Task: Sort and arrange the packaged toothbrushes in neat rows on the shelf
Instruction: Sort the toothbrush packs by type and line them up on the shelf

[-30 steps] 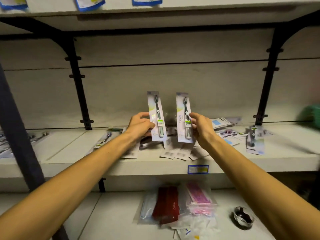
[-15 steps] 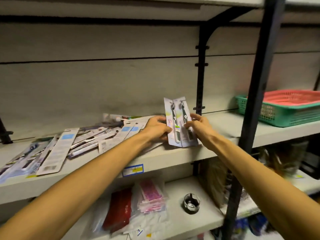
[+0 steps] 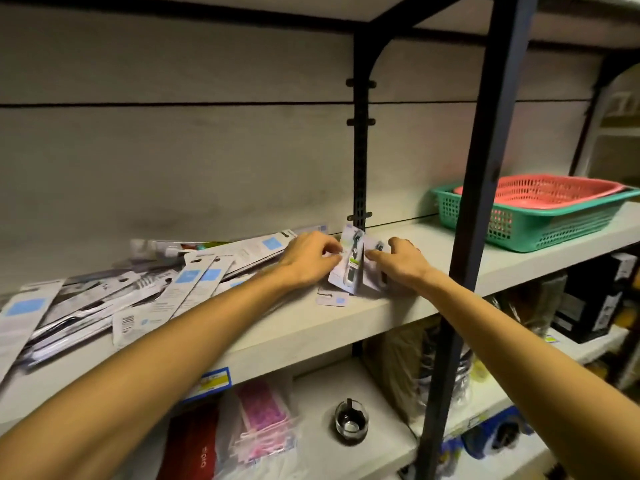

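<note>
Our left hand [image 3: 308, 261] pinches one toothbrush pack [image 3: 349, 263], tilted upright on the shelf [image 3: 346, 320] by the black bracket [image 3: 360, 161]. Our right hand [image 3: 401, 263] grips the second pack [image 3: 375, 268] just beside it, edges touching. Loose pack pile [image 3: 121, 299] lies left.

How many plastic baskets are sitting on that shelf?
2: a green basket on the shelf's right end, and a red basket nested inside it. More could be hidden between them.
</note>
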Available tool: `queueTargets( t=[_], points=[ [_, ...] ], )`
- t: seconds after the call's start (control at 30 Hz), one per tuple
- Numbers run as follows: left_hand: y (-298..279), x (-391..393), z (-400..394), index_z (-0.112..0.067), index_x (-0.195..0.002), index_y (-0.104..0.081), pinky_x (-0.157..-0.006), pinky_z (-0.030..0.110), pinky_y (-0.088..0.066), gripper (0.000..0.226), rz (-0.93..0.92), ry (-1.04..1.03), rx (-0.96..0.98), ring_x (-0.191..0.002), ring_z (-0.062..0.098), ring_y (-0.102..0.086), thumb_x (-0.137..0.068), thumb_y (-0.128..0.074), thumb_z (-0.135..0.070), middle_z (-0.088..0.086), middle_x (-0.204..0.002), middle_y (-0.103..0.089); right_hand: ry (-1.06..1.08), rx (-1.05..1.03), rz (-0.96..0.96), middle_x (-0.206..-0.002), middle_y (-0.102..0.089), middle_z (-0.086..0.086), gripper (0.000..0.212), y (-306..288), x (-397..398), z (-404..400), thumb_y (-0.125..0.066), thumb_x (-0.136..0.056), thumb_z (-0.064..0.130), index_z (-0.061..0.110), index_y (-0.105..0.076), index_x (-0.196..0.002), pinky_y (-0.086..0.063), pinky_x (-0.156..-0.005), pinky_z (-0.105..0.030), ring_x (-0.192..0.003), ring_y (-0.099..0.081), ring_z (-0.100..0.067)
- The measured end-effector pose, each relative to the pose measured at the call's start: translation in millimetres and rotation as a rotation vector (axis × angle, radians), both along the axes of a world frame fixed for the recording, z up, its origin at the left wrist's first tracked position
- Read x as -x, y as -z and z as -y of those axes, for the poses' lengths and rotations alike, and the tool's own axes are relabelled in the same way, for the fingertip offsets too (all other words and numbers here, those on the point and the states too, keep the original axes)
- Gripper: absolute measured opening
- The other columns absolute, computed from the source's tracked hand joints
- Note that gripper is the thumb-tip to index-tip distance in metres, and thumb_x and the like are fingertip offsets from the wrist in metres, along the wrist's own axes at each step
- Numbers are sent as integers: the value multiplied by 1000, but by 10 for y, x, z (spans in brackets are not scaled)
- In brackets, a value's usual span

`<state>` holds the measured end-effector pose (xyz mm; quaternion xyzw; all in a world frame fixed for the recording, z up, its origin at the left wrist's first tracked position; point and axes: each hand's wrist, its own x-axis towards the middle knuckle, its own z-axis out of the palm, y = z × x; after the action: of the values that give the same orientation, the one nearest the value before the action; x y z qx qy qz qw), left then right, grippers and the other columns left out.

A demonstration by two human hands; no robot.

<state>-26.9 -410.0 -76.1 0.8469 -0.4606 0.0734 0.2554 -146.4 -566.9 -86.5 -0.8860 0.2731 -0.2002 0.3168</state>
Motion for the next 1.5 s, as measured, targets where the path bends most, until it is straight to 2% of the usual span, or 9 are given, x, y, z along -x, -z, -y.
queueTargets(
  t=[0.13, 0.23, 0.37, 0.53, 0.83, 1.03, 1.17, 1.27, 1.5],
  points=[
    [-46, -262, -55, -22, -132, -64, -103, 39, -47, 37, 49, -76, -126, -126, 24, -56, -96, -57, -27, 0, -138, -62, -131, 136, 32, -146, -49, -13, 53, -21, -123, 13, -58, -96, 44, 18, -50, -142, -40, -109, -50, -132, -44, -35],
    [-40, -428, -129, -22, -130, -62, -96, 38, -50, 46, 58, -99, -372, -117, 25, -59, -92, -62, -47, 1, -132, -64, -276, 306, -58, -162, -28, 1, 51, -36, -251, -69, -49, -97, 54, 35, -47, -145, -22, -119, -55, -149, -18, -32],
    [-19, -522, -126, -27, -112, -71, -76, 32, -49, 45, 66, -98, -433, -95, 20, -63, -84, -65, -61, -5, -107, -71, -308, 376, -224, -154, -38, 2, 54, 31, -410, -164, -43, -90, 72, 40, -61, -130, -19, -116, -62, -145, -24, -33],
    [-40, -594, -92, -28, -110, -74, -83, 35, -54, 38, 79, -105, -370, -101, 22, -65, -84, -69, -55, -2, -108, -73, -202, 389, -166, -137, -51, -1, 53, 67, -448, -107, -49, -88, 69, 33, -65, -123, -38, -107, -55, -127, -44, -27],
    [-66, -650, -12, -18, -83, -79, -62, 30, -47, 41, -116, -231, 44, -70, 18, -61, -85, -66, -57, -5, -72, -68, -93, 327, 39, -128, -58, -7, 40, 82, -388, 42, -61, -85, 50, 24, -67, -115, -47, -93, -36, -120, -51, -27],
    [-109, -720, -100, -9, -81, -76, -58, 29, -35, 45, -368, -269, 253, -63, 20, -52, -81, -72, -54, 1, -65, -61, -170, 126, -12, -83, -74, 0, 46, 71, -409, 12, -62, -88, 56, 23, -61, -121, -54, -80, -33, -71, -66, -11],
    [-66, -720, -219, -19, -83, -79, -66, 29, -42, 31, -401, -143, 352, -69, 16, -57, -77, -79, -49, 2, -76, -72, -202, -162, 242, -106, -71, 5, 37, -75, -526, -107, -58, -89, 61, 30, -67, -109, -46, -89, -32, -103, -65, -16],
    [-53, -664, -295, -20, -87, -79, -75, 32, -50, 22, -379, -55, 417, -75, 21, -64, -76, -84, -39, 10, -86, -75, -204, -452, 313, -112, -70, -1, 62, -214, -629, -230, -61, -82, 68, 17, -67, -118, -40, -93, -35, -109, -61, -18],
    [-86, -558, -467, -22, -123, -70, -93, 22, -51, 39, -364, 99, 256, -105, 10, -66, -85, -78, -29, -4, -117, -71, 36, -763, 577, -84, -69, -10, 13, -148, -816, -383, -70, -88, 11, 12, -60, -80, -57, -56, -26, -67, -67, -19]
  ],
)
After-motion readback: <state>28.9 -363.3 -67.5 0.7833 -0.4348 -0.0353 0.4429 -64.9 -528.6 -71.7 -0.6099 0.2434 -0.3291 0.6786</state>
